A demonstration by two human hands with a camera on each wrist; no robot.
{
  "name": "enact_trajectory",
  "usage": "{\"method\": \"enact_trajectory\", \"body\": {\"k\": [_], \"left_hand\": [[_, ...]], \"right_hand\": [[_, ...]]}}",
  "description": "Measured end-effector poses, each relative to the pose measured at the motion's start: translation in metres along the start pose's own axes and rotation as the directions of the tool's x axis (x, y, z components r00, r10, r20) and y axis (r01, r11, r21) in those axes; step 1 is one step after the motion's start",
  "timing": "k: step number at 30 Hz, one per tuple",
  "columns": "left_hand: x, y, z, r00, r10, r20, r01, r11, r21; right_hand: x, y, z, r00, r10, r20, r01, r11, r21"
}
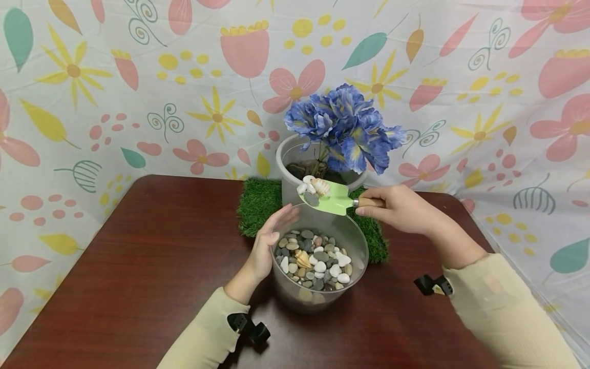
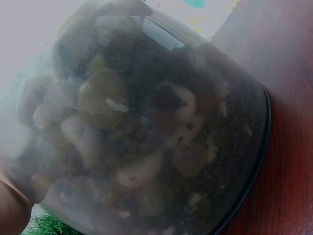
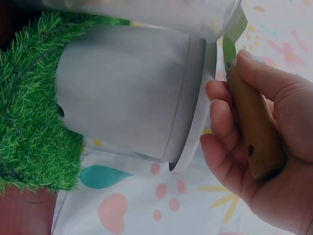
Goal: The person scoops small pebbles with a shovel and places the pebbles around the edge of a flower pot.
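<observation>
My right hand (image 1: pixel 400 209) grips the wooden handle (image 3: pixel 254 122) of a small trowel with a light green blade (image 1: pixel 338 199). On the blade lie white stones, a grey pebble and a striped shell (image 1: pixel 321 187). The trowel is above the back rim of a clear plastic container (image 1: pixel 359 256), which holds grey, brown and white pebbles (image 1: pixel 318 256) and a tan shell (image 1: pixel 302 259). My left hand (image 1: pixel 267 243) rests against the container's left side, its fingers extended along the rim. Through the cloudy wall (image 2: pixel 146 122), stones show in the left wrist view.
Behind the container stands a light grey pot (image 1: pixel 289 187) with blue flowers (image 1: pixel 345 125), on a green artificial grass mat (image 1: pixel 260 200). All stand on a dark reddish-brown table (image 1: pixel 161 266). A flower-patterned cloth (image 1: pixel 184 102) hangs behind the table.
</observation>
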State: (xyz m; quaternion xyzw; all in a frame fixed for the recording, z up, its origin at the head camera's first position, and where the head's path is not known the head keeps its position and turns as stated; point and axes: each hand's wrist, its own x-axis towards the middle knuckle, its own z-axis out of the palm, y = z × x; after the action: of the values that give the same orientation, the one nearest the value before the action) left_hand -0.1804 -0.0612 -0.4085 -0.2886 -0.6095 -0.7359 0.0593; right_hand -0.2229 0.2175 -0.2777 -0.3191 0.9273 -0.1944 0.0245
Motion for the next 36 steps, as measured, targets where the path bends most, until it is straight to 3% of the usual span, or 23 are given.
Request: {"method": "enact_trajectory", "body": {"k": [26,36], "left_hand": [[0.0,0.0,0.0,1.0,-0.001,0.005,0.001,1.0,0.012],[0.0,0.0,0.001,1.0,0.006,0.004,-0.006,1.0,0.002]], "right_hand": [[0.003,0.016,-0.013,0.994,0.1,-0.046,-0.1,0.995,0.003],[0.007,0.024,-0.015,0.99,0.115,-0.075,-0.111,0.992,0.057]]}}
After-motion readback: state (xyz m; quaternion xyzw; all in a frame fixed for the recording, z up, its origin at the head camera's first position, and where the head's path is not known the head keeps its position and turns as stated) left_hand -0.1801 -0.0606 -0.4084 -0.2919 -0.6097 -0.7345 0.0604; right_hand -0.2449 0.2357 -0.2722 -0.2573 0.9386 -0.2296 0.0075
